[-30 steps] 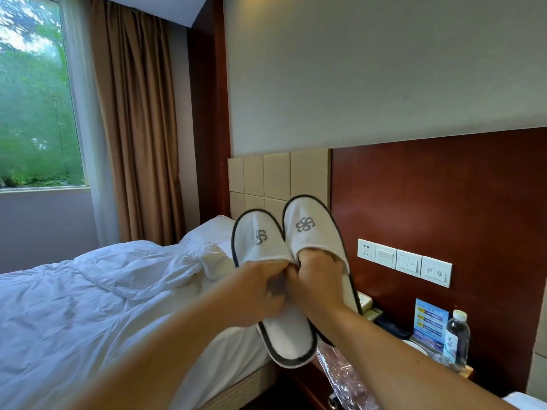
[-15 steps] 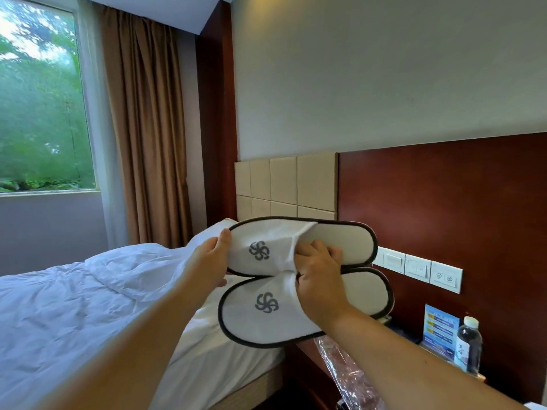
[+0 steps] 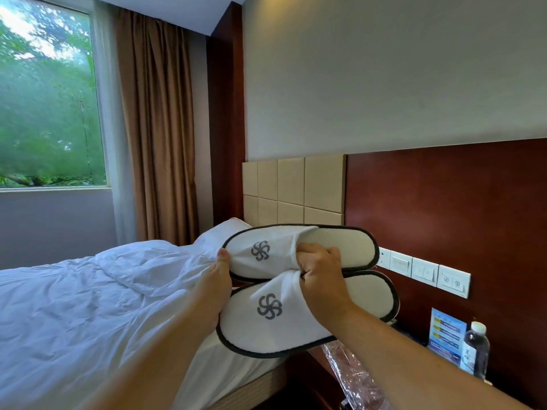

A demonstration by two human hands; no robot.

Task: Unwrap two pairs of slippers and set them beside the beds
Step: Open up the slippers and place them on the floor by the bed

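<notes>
Two white slippers with dark trim and grey pinwheel logos lie sideways in the air before me, toes to the left. The upper slipper [image 3: 266,251] sits just above the lower slipper [image 3: 266,315]. My right hand [image 3: 321,279] pinches the upper flaps of both at their openings. My left hand [image 3: 219,279] supports the toe ends from the left, thumb on the upper slipper's tip. A crumpled clear plastic wrapper [image 3: 352,371] hangs over the nightstand below. The white bed [image 3: 88,306] lies to the left.
A dark wood nightstand [image 3: 319,362] stands right of the bed, with a water bottle [image 3: 476,353] and a blue card [image 3: 447,332] on it. Wall switches [image 3: 423,270] line the red-brown panel. A beige headboard, brown curtain and window fill the back left.
A second ago the slippers pointed toes up, both hands gripping the heels. They have been turned sideways, toes left, and my left hand has shifted to the toe ends.
</notes>
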